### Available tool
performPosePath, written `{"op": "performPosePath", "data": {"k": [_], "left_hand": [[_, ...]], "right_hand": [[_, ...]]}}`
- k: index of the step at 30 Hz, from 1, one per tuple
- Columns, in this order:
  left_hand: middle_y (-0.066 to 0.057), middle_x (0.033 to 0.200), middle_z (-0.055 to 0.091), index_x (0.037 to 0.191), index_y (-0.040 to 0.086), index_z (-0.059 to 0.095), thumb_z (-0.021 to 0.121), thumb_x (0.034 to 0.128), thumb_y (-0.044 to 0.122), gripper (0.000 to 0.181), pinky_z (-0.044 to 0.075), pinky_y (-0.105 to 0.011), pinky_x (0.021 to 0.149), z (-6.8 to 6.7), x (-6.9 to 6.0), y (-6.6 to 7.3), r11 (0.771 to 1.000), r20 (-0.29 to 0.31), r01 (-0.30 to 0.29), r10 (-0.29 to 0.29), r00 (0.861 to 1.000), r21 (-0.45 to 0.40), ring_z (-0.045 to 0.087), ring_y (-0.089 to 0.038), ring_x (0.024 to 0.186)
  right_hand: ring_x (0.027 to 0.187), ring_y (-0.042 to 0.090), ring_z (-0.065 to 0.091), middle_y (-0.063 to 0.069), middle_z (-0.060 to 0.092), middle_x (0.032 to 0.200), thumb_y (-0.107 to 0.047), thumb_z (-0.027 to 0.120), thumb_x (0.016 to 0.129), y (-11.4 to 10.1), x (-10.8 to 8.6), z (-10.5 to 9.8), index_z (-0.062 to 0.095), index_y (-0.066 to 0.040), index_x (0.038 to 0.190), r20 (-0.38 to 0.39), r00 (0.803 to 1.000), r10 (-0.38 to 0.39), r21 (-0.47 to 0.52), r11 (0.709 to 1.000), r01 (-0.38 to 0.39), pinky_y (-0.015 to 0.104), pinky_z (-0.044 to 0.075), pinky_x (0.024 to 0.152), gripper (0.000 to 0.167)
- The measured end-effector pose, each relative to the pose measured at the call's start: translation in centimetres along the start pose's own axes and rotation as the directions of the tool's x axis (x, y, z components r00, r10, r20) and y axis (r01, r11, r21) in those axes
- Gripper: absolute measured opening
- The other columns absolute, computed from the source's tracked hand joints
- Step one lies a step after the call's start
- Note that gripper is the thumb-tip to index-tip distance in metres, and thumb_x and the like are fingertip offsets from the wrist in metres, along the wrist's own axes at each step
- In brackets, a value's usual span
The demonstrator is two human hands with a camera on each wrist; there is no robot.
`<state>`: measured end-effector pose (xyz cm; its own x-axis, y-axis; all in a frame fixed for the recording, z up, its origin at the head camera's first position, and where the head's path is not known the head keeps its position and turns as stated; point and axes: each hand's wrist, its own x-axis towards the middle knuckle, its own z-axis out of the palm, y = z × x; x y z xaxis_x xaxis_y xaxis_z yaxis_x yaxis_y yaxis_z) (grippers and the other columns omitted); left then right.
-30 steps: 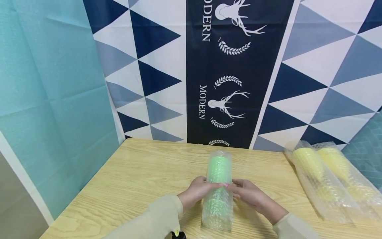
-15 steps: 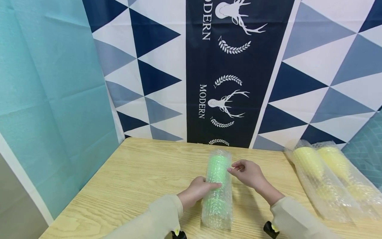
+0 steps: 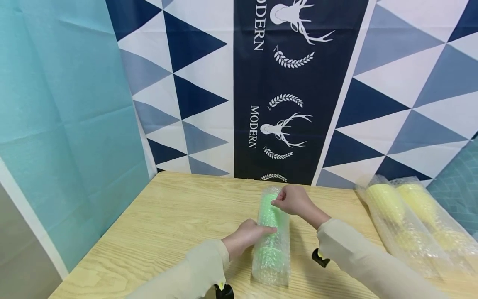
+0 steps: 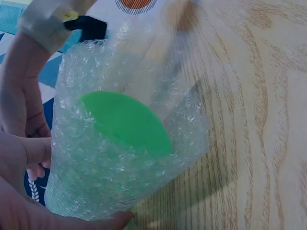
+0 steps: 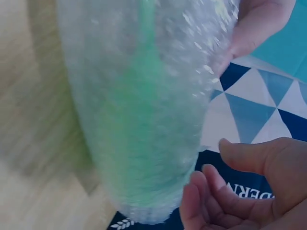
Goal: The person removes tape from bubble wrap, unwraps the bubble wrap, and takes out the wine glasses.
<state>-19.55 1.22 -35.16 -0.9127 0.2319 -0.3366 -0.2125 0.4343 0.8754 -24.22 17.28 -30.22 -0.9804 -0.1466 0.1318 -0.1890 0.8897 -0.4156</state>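
A long green object rolled in clear bubble wrap (image 3: 270, 253) points away from the person, over the middle of a pale wood-grain table (image 3: 168, 216); whether it touches the tabletop I cannot tell. The left hand (image 3: 246, 238) grips its side, thumb across the top. The right hand (image 3: 295, 200) is at the far end, fingers loosely bent, thumb apart from them. Two yellow bubble-wrapped bundles (image 3: 386, 203) lie side by side at the right.

The left grip (image 3: 246, 237) holds a bubble-wrapped green object (image 3: 270, 253), the right grip (image 3: 293, 201) near its far end
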Motion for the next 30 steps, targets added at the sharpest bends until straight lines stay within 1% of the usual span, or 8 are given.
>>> {"op": "performPosePath", "data": {"k": [3, 6, 9, 11, 16, 20, 26, 30], "left_hand": [[-0.023, 0.142, 0.045, 0.139, -0.009, 0.037, 0.07, 0.0811, 0.044, 0.085, 0.034, -0.056, 0.111, 0.2, 0.0, 0.1, 1.0, 0.0, 0.011, -0.011, 1.0, 0.0, 0.043, -0.04, 0.132], [-0.024, 0.145, 0.04, 0.141, -0.009, 0.034, 0.07, 0.0809, 0.042, 0.087, 0.032, -0.057, 0.112, 0.3, 0.0, 0.0, 1.0, 0.002, 0.012, -0.011, 1.0, -0.016, 0.04, -0.042, 0.134], [-0.026, 0.144, 0.041, 0.14, -0.01, 0.035, 0.072, 0.08, 0.041, 0.087, 0.032, -0.059, 0.111, 0.5, 0.0, 0.0, 1.0, -0.011, 0.002, -0.002, 1.0, -0.025, 0.041, -0.043, 0.132], [-0.024, 0.139, 0.046, 0.139, -0.009, 0.037, 0.072, 0.0803, 0.041, 0.084, 0.034, -0.057, 0.11, 0.5, 0.0, 0.0, 1.0, -0.023, -0.001, 0.001, 1.0, -0.015, 0.045, -0.041, 0.129], [-0.017, 0.125, 0.056, 0.133, -0.007, 0.044, 0.071, 0.0805, 0.042, 0.076, 0.041, -0.051, 0.105, 0.7, 0.1, 0.2, 1.0, -0.061, -0.009, 0.01, 0.998, 0.022, 0.054, -0.03, 0.115], [-0.015, 0.121, 0.056, 0.131, -0.007, 0.045, 0.071, 0.0807, 0.041, 0.074, 0.041, -0.051, 0.105, 0.8, 0.2, 0.1, 1.0, -0.058, -0.008, 0.009, 0.998, 0.006, 0.055, -0.028, 0.112], [-0.013, 0.113, 0.058, 0.128, -0.007, 0.047, 0.071, 0.0806, 0.04, 0.071, 0.043, -0.05, 0.103, 0.7, 0.0, 0.2, 1.0, -0.059, -0.011, 0.01, 0.998, -0.002, 0.056, -0.026, 0.107], [-0.017, 0.122, 0.056, 0.131, -0.008, 0.044, 0.071, 0.0803, 0.041, 0.076, 0.041, -0.051, 0.106, 0.6, 0.0, 0.3, 1.0, -0.058, -0.013, 0.013, 0.998, -0.002, 0.055, -0.031, 0.114]], "right_hand": [[0.054, 0.009, 0.05, -0.004, 0.055, 0.05, -0.026, 0.074, 0.08, -0.5, 0.8, -0.2, 0.066, -0.008, 0.058, 0.039, 0.999, 0.013, -0.059, 0.998, -0.011, 0.022, 0.041, 0.054, 0.03], [0.047, 0.008, 0.045, -0.008, 0.043, 0.041, -0.03, 0.072, 0.082, -1.1, 1.4, -0.2, 0.055, -0.011, 0.046, 0.104, 0.994, 0.036, -0.124, 0.992, -0.023, 0.021, 0.04, 0.054, 0.044], [0.042, 0.007, 0.044, -0.008, 0.036, 0.039, -0.032, 0.071, 0.083, -1.6, 1.9, -0.2, 0.044, -0.015, 0.044, 0.181, 0.98, 0.083, -0.161, 0.986, -0.053, 0.019, 0.04, 0.052, 0.051], [0.039, 0.007, 0.044, -0.008, 0.035, 0.039, -0.031, 0.072, 0.084, -1.8, 2.1, -0.2, 0.042, -0.015, 0.046, 0.208, 0.971, 0.119, -0.165, 0.983, -0.085, 0.017, 0.041, 0.05, 0.05], [0.037, 0.006, 0.043, -0.007, 0.035, 0.038, -0.025, 0.072, 0.083, -2.2, 2.6, -0.3, 0.045, -0.013, 0.052, 0.22, 0.962, 0.162, -0.147, 0.98, -0.132, 0.014, 0.039, 0.041, 0.043], [0.036, 0.006, 0.038, -0.007, 0.033, 0.038, -0.014, 0.065, 0.081, -2.3, 2.7, -0.3, 0.041, -0.014, 0.047, 0.228, 0.962, 0.152, -0.162, 0.98, -0.117, 0.015, 0.034, 0.039, 0.042], [0.037, 0.007, 0.037, -0.007, 0.035, 0.039, -0.002, 0.054, 0.071, -2.3, 2.7, -0.2, 0.039, -0.015, 0.046, 0.217, 0.969, 0.116, -0.174, 0.982, -0.079, 0.016, 0.031, 0.039, 0.032], [0.037, 0.007, 0.036, -0.007, 0.034, 0.04, -0.002, 0.053, 0.071, -2.3, 2.8, -0.2, 0.04, -0.015, 0.046, 0.225, 0.967, 0.119, -0.18, 0.98, -0.079, 0.016, 0.03, 0.04, 0.031]]}}
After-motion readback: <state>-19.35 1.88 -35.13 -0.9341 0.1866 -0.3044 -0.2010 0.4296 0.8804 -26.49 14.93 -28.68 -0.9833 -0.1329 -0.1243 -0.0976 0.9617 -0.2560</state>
